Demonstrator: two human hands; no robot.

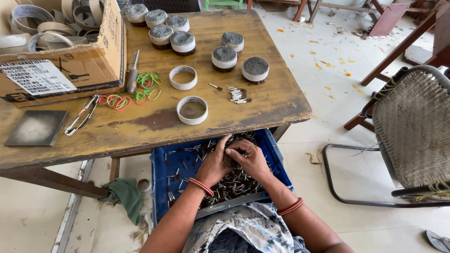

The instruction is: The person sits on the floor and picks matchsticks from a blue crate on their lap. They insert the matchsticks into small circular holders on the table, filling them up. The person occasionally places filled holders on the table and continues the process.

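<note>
A blue plastic crate [164,173] rests on my lap under the table edge, filled with small dark metal pins [234,185]. My left hand [213,164] and my right hand [251,159] are both down in the pile, fingers curled together around a bunch of pins. On the wooden table [262,110] above lie two empty white rings [192,110], a few loose pins [239,94], and several rings packed full of pins [225,57].
A cardboard box [61,70] of white rings stands at the table's left, with coloured rubber bands [140,89], a screwdriver [132,72], a large safety pin [82,115] and a dark square pad [37,127]. A woven chair [412,126] stands to the right. A green cloth [124,194] hangs below.
</note>
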